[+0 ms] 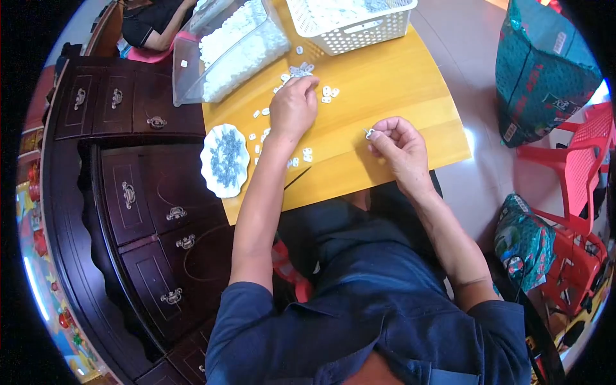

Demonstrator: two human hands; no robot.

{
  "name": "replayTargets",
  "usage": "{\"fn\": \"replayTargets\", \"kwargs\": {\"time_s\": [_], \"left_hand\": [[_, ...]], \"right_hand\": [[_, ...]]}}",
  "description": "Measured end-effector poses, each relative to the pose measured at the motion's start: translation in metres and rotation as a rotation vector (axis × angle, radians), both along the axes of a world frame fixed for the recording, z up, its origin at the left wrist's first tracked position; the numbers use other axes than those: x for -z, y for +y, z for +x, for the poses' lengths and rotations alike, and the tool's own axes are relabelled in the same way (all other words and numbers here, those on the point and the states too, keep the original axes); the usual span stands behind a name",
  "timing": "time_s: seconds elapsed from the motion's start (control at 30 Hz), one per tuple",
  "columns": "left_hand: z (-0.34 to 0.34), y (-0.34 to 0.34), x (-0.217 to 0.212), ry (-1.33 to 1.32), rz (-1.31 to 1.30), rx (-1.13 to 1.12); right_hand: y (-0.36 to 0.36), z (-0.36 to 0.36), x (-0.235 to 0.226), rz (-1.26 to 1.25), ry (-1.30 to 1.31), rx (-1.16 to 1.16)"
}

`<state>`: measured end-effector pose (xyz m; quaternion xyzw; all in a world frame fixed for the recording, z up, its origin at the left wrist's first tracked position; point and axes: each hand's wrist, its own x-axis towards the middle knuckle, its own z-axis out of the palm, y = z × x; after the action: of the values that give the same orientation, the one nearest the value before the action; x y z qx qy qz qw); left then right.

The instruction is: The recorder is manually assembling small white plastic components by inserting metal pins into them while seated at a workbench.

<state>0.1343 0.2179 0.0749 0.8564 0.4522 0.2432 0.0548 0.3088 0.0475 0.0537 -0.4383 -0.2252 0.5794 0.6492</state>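
Observation:
My right hand pinches a small white plastic piece between thumb and fingertips, with a thin metal bit sticking out of it. My left hand reaches over the table, its fingers curled together beside a small pile of greyish pieces; its fingertips are partly hidden, so what they hold cannot be made out. Small white two-holed pieces lie right of that hand, and more white pieces sit near the left forearm. A scalloped white dish of small dark metal parts stands left of that forearm.
The wooden table carries a clear plastic bin heaped with white pieces and a white perforated basket. A thin black stick lies near its front edge. Dark drawers flank it left; red stools and green bags stand right. Another person's arm shows far left.

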Motion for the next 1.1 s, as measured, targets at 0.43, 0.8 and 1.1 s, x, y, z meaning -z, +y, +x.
{"fn": "replayTargets", "kwargs": {"time_s": [0.43, 0.8, 1.1], "left_hand": [[0.015, 0.002, -0.002, 0.045, -0.126, 0.085], [0.014, -0.02, -0.013, -0.221, -0.027, 0.06], [0.01, -0.074, -0.031, -0.614, -0.615, 0.037]], "right_hand": [[0.004, 0.003, -0.001, 0.01, -0.025, -0.006], [-0.001, -0.002, 0.017, 0.048, -0.038, -0.024], [-0.002, -0.006, 0.01, 0.044, 0.03, -0.033]]}}
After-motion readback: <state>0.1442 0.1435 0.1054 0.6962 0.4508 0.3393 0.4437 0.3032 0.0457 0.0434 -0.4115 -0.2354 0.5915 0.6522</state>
